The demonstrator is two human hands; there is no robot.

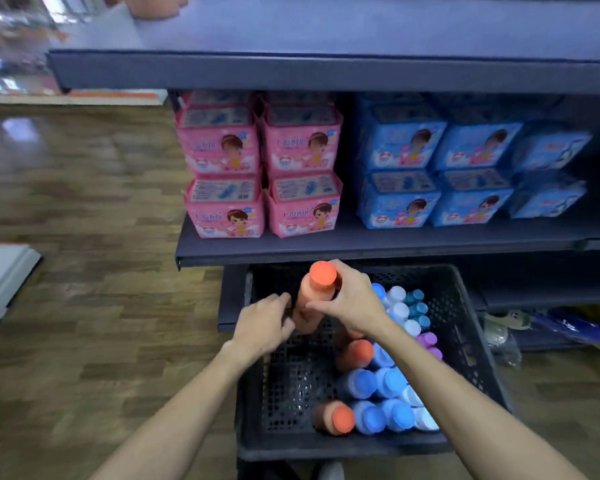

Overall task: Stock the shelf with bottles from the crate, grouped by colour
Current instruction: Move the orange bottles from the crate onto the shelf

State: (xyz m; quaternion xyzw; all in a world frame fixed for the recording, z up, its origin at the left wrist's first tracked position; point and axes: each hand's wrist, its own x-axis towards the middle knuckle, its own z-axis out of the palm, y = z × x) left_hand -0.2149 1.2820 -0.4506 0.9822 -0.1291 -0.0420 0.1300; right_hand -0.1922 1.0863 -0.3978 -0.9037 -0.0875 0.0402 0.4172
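Orange-capped bottle (314, 299), upright, lifted above the far left part of the black crate (465, 306), just below centre of the frame. Gripped near the neck by the right hand (352, 301), fingers and thumb curled round it under the cap. Left hand (264, 323) just beside the bottle's lower body, fingers loosely spread and reaching toward it; contact with the bottle impossible to tell through the blur.

More bottles standing in the right half of the crate: two further orange-capped bottles (359, 353), a cluster of blue-capped bottles (364, 382) toward the lower centre, white-capped bottles (397, 294) and teal-capped bottles (417, 308) toward the far side, purple-capped bottles (428, 339) along the right wall. Left half of the crate floor bare mesh.

Dark shelf (326, 247) above the crate, across the middle of the frame, carrying pink packs (222, 157) stacked at left and blue packs (399, 150) at right. Wood-pattern floor (84, 202) filling the left of the frame.
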